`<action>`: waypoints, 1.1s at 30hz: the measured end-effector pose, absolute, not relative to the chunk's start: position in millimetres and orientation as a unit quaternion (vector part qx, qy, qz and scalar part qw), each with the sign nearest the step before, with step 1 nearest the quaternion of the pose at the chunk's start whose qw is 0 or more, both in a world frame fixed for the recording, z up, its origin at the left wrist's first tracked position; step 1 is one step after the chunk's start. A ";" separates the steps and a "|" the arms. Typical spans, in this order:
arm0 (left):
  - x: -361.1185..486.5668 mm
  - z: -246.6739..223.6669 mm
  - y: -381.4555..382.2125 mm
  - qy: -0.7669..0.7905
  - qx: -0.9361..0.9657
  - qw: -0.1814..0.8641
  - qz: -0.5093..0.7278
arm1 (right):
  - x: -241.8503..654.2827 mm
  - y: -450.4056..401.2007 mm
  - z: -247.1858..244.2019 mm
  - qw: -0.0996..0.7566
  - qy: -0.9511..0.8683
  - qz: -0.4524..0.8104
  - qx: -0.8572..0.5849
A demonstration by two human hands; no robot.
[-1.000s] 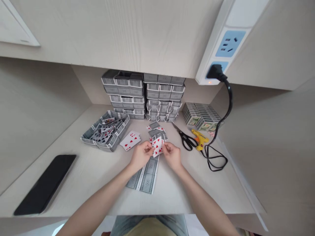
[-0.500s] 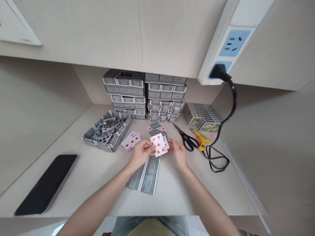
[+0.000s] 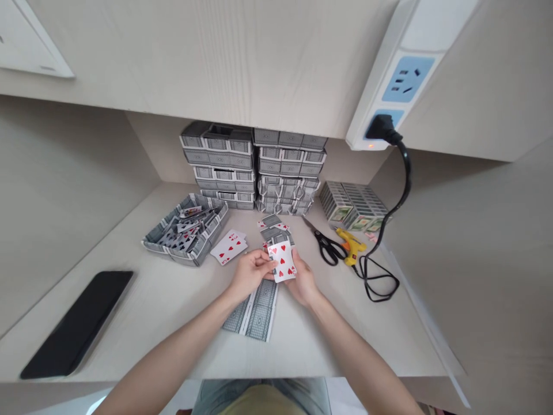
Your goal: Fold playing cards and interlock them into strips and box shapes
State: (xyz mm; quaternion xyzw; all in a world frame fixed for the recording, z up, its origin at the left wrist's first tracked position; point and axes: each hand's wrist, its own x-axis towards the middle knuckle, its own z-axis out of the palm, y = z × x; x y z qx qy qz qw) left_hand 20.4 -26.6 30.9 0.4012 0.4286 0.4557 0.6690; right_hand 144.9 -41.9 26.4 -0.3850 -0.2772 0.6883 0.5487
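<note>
Because the left hand [image 3: 248, 272] closes thumb over fingers on its near-left edge, the heart card [image 3: 283, 261] shows most of its face above the desk [image 3: 168, 323], between both hands. The right hand [image 3: 305, 282] is partly open, loosely curled against the other edge, probably to steady it; its hidden fingers leave me unable to tell how firmly it grips. Just below lies a flat panel [image 3: 261, 314] of patterned grey card backs, split by a pale seam. Scissors [image 3: 330, 251] and a yellow glue gun [image 3: 354, 245] sit to the right, seemingly for easy reach. The open tray [image 3: 197, 253], ribbed and slope-sided, seems to keep loose glossy cards together, while boxy, matching stacks [image 3: 227, 158] save space behind.
</note>
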 end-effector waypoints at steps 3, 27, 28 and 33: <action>20.1 30.9 -27.5 0.429 0.407 0.666 0.455 | 146.3 -39.3 16.9 0.556 -0.308 0.642 -0.428; 7.1 38.6 -19.1 0.431 0.387 0.683 0.445 | 160.6 -39.5 27.1 0.467 -0.356 0.745 -0.317; 6.9 38.3 -19.1 0.431 0.386 0.683 0.446 | 159.3 -39.8 26.0 0.471 -0.360 0.739 -0.320; 7.9 34.3 -18.6 0.439 0.392 0.672 0.449 | 155.3 -37.6 9.9 0.505 -0.402 0.658 -0.387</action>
